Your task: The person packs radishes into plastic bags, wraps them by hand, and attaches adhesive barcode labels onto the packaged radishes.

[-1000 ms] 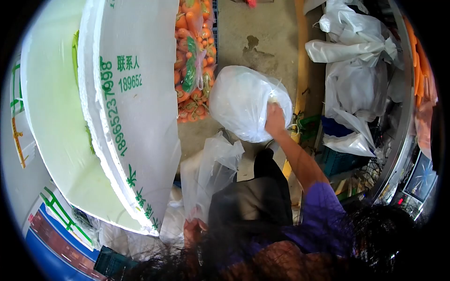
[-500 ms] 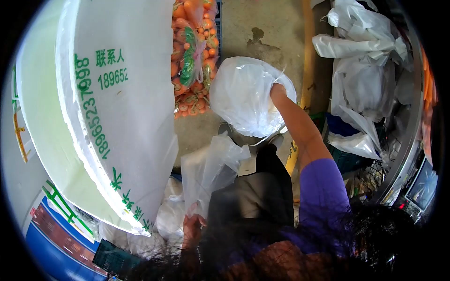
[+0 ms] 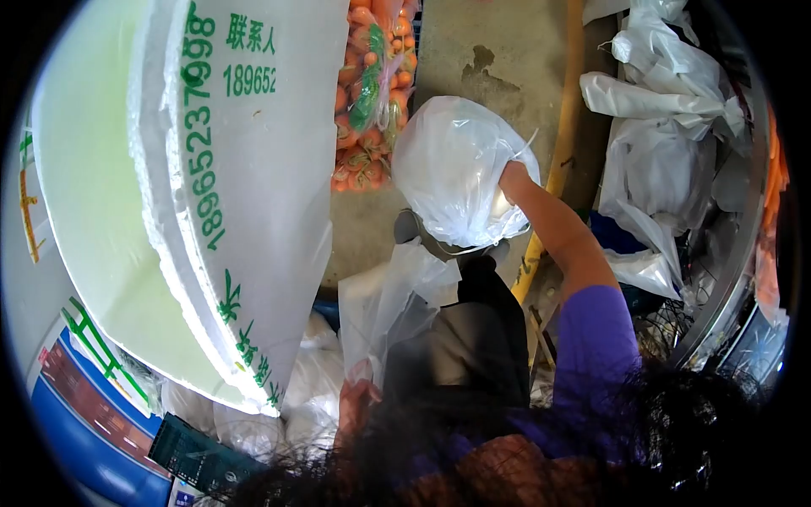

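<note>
Head view of a bagging area: a bulging white bag (image 3: 452, 156) rests on the floor (image 3: 443, 51) just beyond the person's shoes (image 3: 406, 225), with the right hand (image 3: 517, 182) at its opening. The left hand (image 3: 359, 395) is closed on the edge of a limp clear bag (image 3: 389, 304) beside the person's leg. As to progress, the bulging bag appears well filled, and no finished knot is visible at its opening; the clear bag looks slack, with little or nothing in it, so any filling of it seems yet to be done. The right fingers are lost within the plastic, and whether they grip anything cannot be told. The bulging bag's contents show only as pale shapes. Dark hair (image 3: 676, 414) covers the lower margin and obscures the left forearm; a foam box (image 3: 279, 160) is cut off above.
</note>
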Available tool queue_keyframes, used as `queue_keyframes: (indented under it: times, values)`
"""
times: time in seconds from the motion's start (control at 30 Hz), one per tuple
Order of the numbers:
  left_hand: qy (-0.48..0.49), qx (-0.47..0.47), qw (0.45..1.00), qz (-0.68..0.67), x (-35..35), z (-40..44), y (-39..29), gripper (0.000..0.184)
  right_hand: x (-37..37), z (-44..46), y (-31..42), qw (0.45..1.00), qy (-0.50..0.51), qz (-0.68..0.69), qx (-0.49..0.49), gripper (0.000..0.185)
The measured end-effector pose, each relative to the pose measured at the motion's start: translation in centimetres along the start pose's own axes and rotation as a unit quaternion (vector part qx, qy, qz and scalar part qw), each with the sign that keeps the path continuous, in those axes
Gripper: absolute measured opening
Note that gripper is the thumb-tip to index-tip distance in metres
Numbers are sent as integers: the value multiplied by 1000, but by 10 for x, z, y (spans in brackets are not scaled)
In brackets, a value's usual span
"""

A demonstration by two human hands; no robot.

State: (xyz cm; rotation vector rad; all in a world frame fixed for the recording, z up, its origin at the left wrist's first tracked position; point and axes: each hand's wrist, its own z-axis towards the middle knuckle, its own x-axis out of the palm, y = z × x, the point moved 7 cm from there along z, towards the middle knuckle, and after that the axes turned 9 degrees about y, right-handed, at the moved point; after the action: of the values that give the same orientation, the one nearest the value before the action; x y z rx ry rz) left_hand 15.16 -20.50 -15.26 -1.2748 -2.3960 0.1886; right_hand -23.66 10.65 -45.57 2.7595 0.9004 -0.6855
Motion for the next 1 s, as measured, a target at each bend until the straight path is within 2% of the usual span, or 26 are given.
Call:
queue_keyframes:
  times: [0.03,0.1,0.17,0.27,0.37,0.47,0.5,0.57,0.6,0.63,0.7,0.73,0.83,0.87,0.97,1.0]
  values:
    - [12,27,1000,2,3,3,0,50,1,-1,3,1000,4,-4,-8,33]
    - [-2,26,1000,16,8,5,-1,51,1,-3,6,999,15,-11,-26,36]
    - [-51,-33,997,41,12,8,-7,53,2,-3,7,999,29,-17,-43,40]
    - [-91,-54,994,39,11,8,-6,53,-6,-12,10,995,53,-29,-76,45]
    - [-61,-23,998,-8,21,8,-14,52,-25,-39,36,990,49,-76,-107,51]
    - [-58,-31,998,19,28,12,-16,50,-39,-68,70,990,29,-105,-95,56]
    - [-59,-41,997,34,32,14,-21,50,-37,-68,74,993,43,-68,-84,50]
    - [-65,-57,994,67,36,14,-30,49,-16,-63,79,993,62,-80,-68,50]
    - [-53,-26,993,106,32,11,-32,47,-4,-61,82,992,72,-85,-60,49]
    - [-40,6,989,145,27,12,-35,45,-4,-65,79,996,57,-14,-68,50]
    - [-37,25,991,130,19,0,-34,41,-7,-86,73,990,91,103,-31,52]
    - [-42,14,996,76,28,-4,-40,39,-16,-107,66,981,108,161,-8,53]
    - [-14,14,998,-58,38,-9,-43,35,-47,-181,43,986,-5,162,-29,56]
    - [1,19,995,-99,37,-8,-41,34,-59,-208,36,985,-36,167,-10,57]
    - [-27,-6,998,-64,32,-5,-47,34,-102,-297,20,973,-149,159,78,59]
    - [-18,-1,997,-74,31,-4,-50,28,-110,-323,14,965,-160,182,98,60]
